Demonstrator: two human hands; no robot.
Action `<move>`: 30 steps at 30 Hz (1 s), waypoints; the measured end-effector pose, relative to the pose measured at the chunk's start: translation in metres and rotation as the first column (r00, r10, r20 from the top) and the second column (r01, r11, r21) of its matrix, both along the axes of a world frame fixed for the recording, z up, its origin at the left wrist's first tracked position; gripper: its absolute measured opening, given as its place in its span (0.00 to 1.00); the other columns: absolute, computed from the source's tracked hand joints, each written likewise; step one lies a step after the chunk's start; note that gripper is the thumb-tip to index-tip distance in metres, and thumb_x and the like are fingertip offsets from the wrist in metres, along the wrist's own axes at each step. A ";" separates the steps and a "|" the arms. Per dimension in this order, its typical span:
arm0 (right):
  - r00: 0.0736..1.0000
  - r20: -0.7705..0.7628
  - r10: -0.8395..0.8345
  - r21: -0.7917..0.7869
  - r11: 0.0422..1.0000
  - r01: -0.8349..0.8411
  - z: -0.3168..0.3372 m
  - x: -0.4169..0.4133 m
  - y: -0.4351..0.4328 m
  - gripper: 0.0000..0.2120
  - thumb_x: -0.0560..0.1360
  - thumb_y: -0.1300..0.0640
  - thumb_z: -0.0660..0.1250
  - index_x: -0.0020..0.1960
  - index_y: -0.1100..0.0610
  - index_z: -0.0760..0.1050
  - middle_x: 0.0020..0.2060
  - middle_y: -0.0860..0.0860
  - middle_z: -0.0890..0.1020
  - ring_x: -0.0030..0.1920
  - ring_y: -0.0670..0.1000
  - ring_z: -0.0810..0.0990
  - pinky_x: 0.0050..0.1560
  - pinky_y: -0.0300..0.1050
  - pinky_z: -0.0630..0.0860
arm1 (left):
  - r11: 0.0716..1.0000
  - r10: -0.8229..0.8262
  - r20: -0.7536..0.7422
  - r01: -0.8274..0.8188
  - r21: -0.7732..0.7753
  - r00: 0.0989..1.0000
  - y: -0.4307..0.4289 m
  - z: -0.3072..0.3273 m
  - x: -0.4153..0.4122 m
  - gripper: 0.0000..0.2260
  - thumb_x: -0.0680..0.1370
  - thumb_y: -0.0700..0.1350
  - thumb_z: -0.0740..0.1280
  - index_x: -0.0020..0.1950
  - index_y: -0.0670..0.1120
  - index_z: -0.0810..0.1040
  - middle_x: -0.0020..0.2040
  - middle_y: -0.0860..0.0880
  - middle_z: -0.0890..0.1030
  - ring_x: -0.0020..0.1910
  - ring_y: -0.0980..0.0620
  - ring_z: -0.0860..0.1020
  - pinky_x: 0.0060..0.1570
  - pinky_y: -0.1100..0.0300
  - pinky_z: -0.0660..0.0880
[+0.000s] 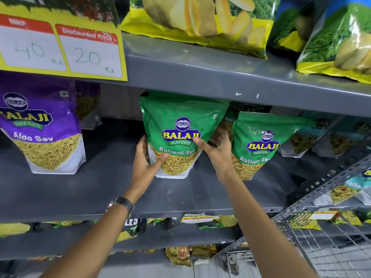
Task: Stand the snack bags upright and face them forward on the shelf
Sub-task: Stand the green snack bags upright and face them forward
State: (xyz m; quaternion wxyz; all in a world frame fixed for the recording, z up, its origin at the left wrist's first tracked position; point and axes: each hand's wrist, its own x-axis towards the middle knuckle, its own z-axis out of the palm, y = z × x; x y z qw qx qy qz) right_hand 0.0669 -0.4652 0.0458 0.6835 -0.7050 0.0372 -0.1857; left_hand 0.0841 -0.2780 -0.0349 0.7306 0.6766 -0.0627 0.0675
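A green Ratlami Sev bag stands upright on the grey middle shelf, label facing me. My left hand grips its lower left side, thumb across the front. My right hand holds its right edge, thumb on the label. A second green Ratlami Sev bag stands just to the right, partly behind my right wrist, and another shows behind it. A purple Aloo Sev bag stands upright at the far left.
A yellow price sign hangs from the upper shelf edge. Large chip bags lie on that upper shelf. Teal bags stand at the right. A wire basket sits lower right, with more snack packs on the shelves below.
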 end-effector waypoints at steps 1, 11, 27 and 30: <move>0.998 0.025 -0.063 -0.016 0.998 0.063 -0.004 -0.006 0.000 0.24 0.66 0.60 0.76 0.59 0.56 0.71 0.54 0.53 0.81 0.53 0.46 0.82 0.51 0.39 0.78 | 0.997 0.081 0.025 -0.081 -0.018 0.996 -0.004 -0.004 -0.009 0.39 0.66 0.56 0.73 0.72 0.50 0.60 0.71 0.52 0.68 0.68 0.56 0.69 0.69 0.51 0.68; 0.647 -0.009 -0.762 0.172 0.636 0.752 -0.055 -0.057 -0.121 0.13 0.75 0.63 0.64 0.57 0.55 0.67 0.48 0.54 0.76 0.49 0.49 0.76 0.52 0.42 0.71 | 0.948 -0.210 -0.040 0.213 0.236 0.977 -0.134 -0.013 -0.063 0.23 0.78 0.58 0.57 0.71 0.53 0.60 0.71 0.56 0.65 0.71 0.59 0.62 0.72 0.55 0.60; 0.943 -0.147 -0.299 0.054 0.949 0.310 -0.039 -0.054 -0.165 0.07 0.79 0.58 0.61 0.51 0.50 0.77 0.50 0.51 0.81 0.53 0.53 0.78 0.57 0.55 0.75 | 0.854 -0.384 -0.325 0.467 0.231 0.864 -0.176 0.018 -0.027 0.24 0.80 0.60 0.49 0.72 0.51 0.65 0.75 0.49 0.66 0.74 0.45 0.61 0.73 0.46 0.57; 0.938 -0.130 -0.320 0.029 0.945 0.327 -0.044 -0.070 -0.167 0.09 0.79 0.57 0.61 0.56 0.54 0.77 0.49 0.50 0.81 0.51 0.51 0.79 0.52 0.47 0.79 | 0.838 -0.379 -0.310 0.466 0.284 0.872 -0.173 0.011 -0.039 0.24 0.78 0.62 0.50 0.67 0.51 0.71 0.71 0.48 0.70 0.71 0.46 0.66 0.67 0.55 0.61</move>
